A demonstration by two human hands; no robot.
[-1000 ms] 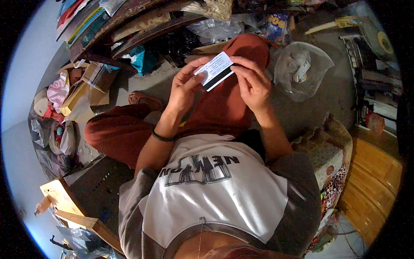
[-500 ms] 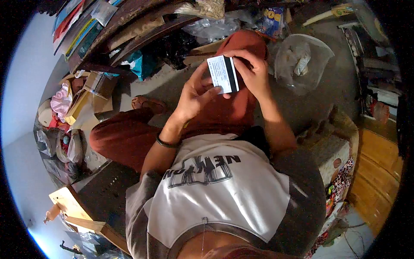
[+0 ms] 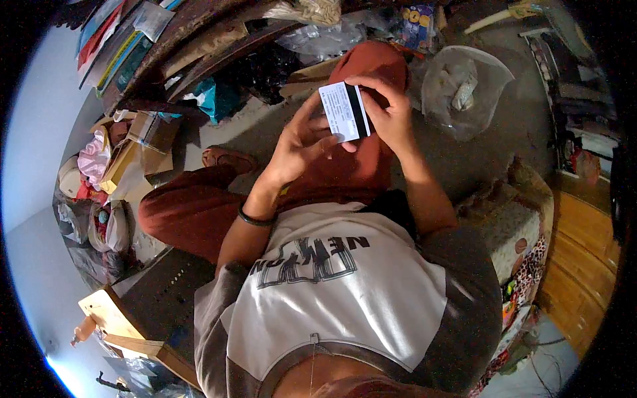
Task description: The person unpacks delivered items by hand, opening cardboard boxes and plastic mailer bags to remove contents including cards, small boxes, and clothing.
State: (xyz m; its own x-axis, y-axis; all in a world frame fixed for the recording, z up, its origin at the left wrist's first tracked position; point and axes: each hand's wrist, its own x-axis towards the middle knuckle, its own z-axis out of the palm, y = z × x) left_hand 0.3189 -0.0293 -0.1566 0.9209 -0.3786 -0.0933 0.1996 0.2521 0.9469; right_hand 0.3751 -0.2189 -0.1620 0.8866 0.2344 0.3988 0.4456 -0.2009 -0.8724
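Observation:
A white plastic card point(image 3: 340, 113) with small print and a black magnetic stripe is held up in front of my raised knee. My left hand point(image 3: 298, 147) grips its lower left part, thumb on the printed face and fingers behind. My right hand point(image 3: 393, 116) is closed at the upper right edge, index finger along the top corner and thumb by the stripe. The card tilts slightly, its striped side to the right. The back of the card is hidden.
A clear plastic bag point(image 3: 464, 93) lies on the floor to the right. Cardboard boxes point(image 3: 149, 136) and filled bags stand at left. A wooden shelf point(image 3: 199, 53) with papers runs across the upper left. A wooden cabinet point(image 3: 577, 245) stands at right.
The card has tilted and shifted very slightly in my hands. Both hands keep the same grip, and the surroundings look almost unchanged.

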